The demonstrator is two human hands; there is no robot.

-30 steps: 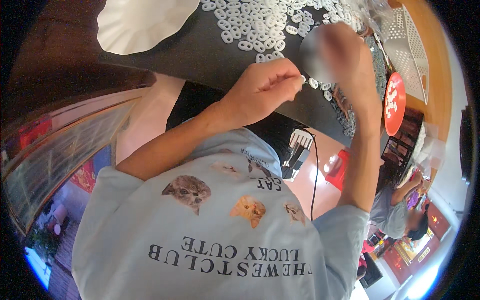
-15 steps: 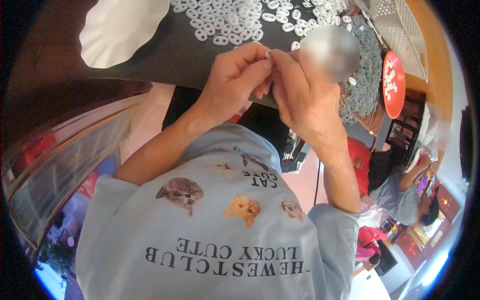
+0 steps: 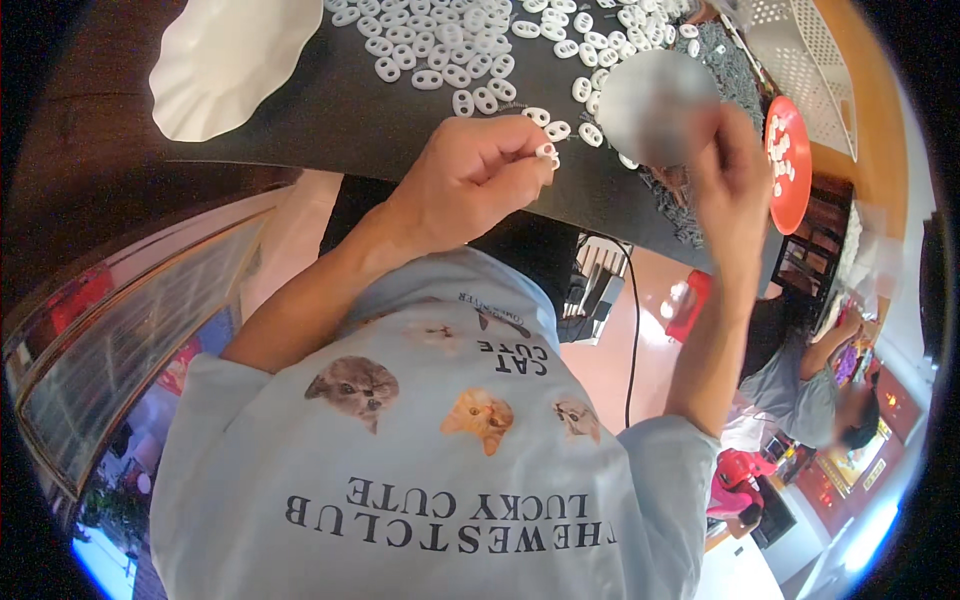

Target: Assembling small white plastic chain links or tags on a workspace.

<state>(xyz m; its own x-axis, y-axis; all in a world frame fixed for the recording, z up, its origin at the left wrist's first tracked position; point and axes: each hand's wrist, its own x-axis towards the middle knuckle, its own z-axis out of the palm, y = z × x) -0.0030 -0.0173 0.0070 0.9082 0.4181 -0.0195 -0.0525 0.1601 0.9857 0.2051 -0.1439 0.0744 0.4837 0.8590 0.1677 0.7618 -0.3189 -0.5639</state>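
My left hand [image 3: 487,180] is closed at the table's near edge, pinching a small white plastic piece [image 3: 547,152] between thumb and fingertips. Past its knuckles lie several white oval plastic pieces with two holes [image 3: 427,79], spread over the dark tabletop. My right hand [image 3: 735,170] is off to the right, smeared by motion. Its fingertips are over the heap of small grey pieces [image 3: 735,75], beside a round blurred patch. Whether it holds anything cannot be made out.
A white wavy-edged dish [image 3: 225,70] sits at the far left of the table [image 3: 330,125]. On the right are a red plate [image 3: 795,190] with small white pieces and a white perforated basket [image 3: 800,60]. Another person [image 3: 810,385] is at the far right.
My hands were together at the small white piece. The right hand has moved off to the right, toward the grey heap. The left keeps the piece, slightly lower.
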